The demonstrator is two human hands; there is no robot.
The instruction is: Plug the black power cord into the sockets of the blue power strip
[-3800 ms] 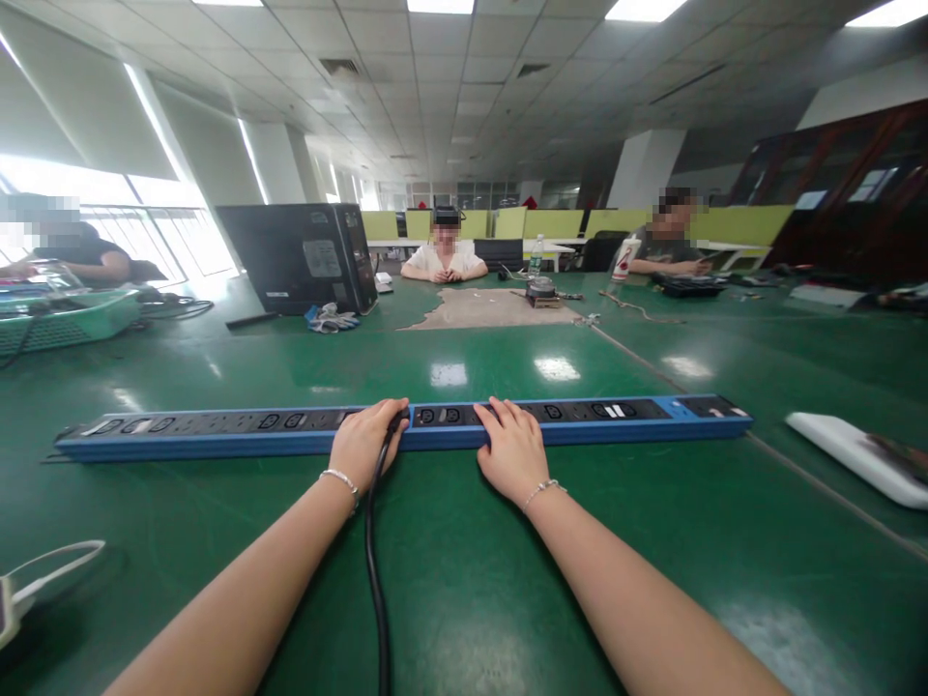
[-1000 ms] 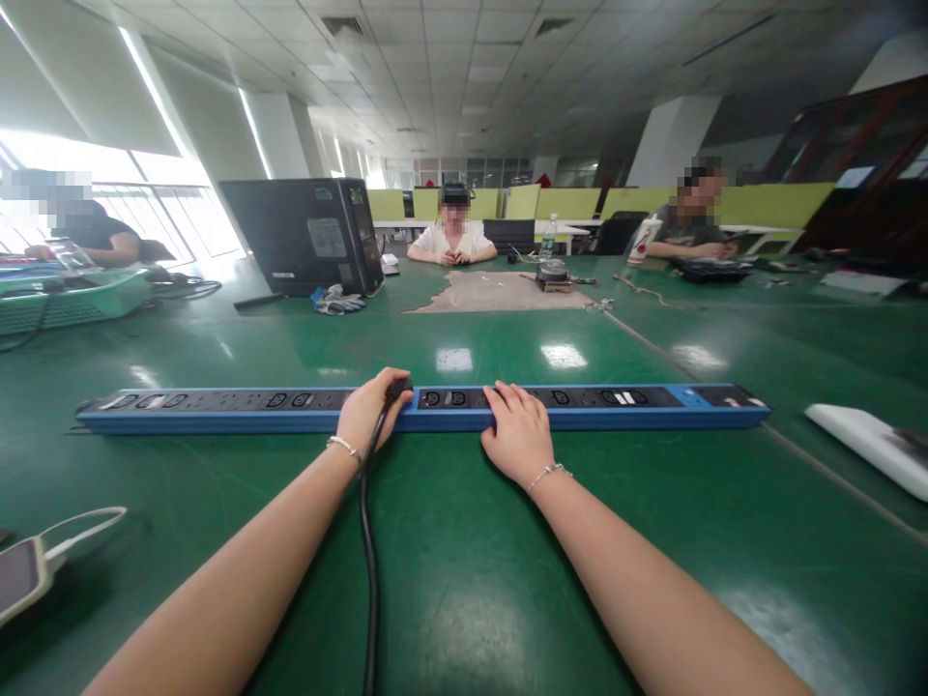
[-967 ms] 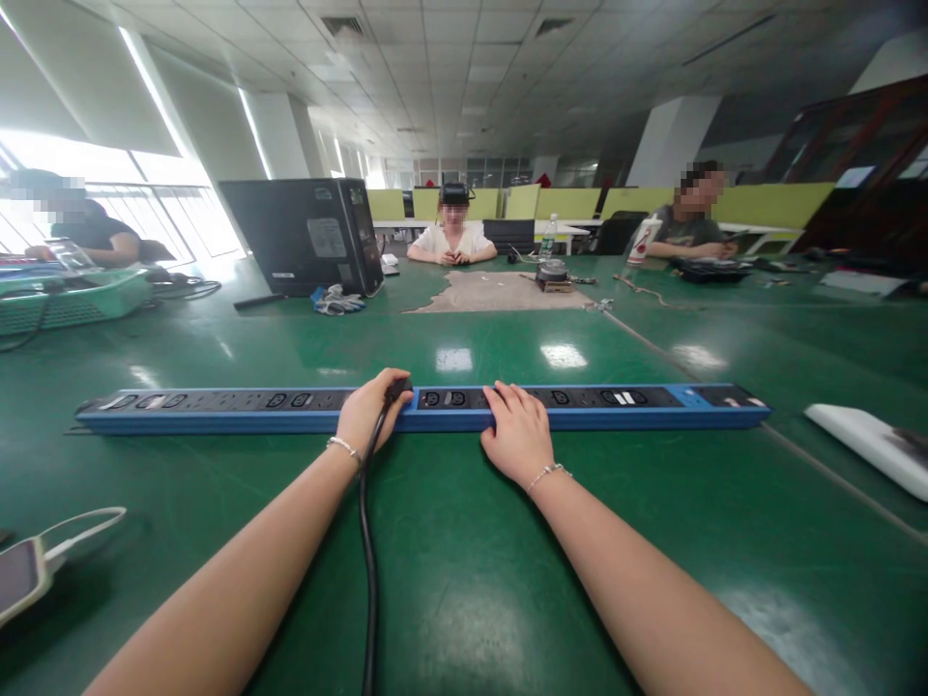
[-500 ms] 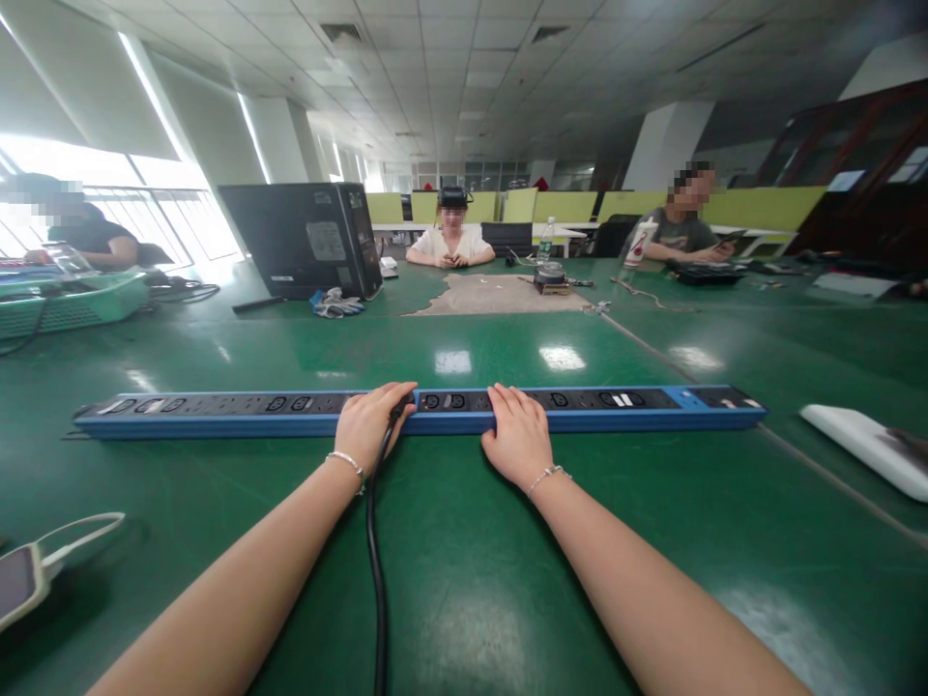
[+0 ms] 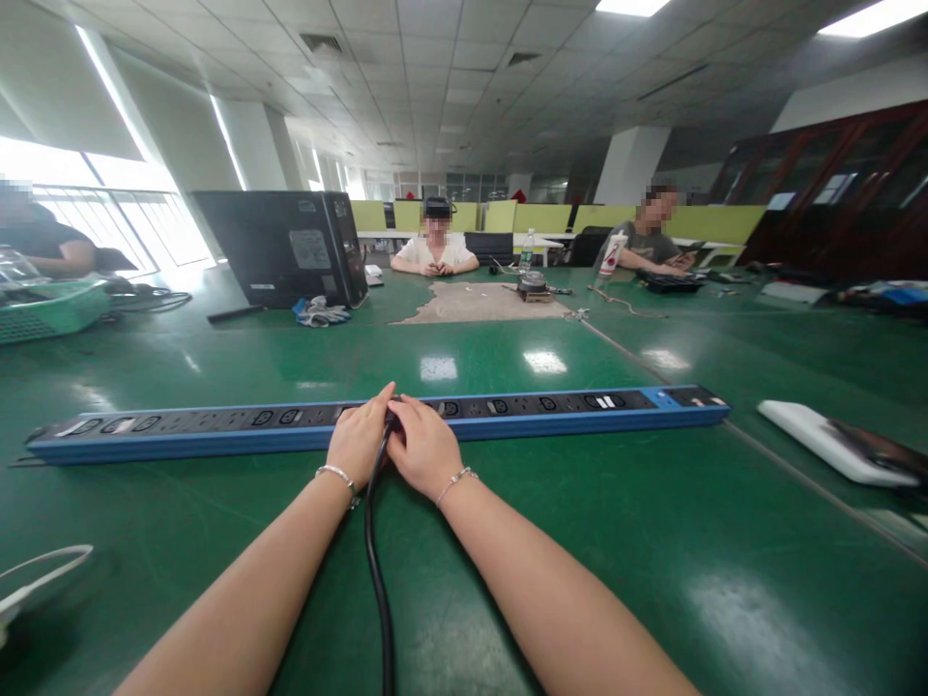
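A long blue power strip with black sockets lies across the green table. At its middle, my left hand is closed around the plug end of a black power cord. Pressed against it from the other side, my right hand has its fingers curled over the same plug. Between them the plug is mostly hidden, and I cannot tell whether it sits in a socket. From my hands the cord runs down toward the near edge of the view.
A black computer case stands at the back left, with gloves beside it. A green basket is at far left. A white box-like object lies at right. Several people sit around the table.
My right hand has moved left along the strip, from beside the sockets to the plug, meeting my left hand. The view has shifted slightly.
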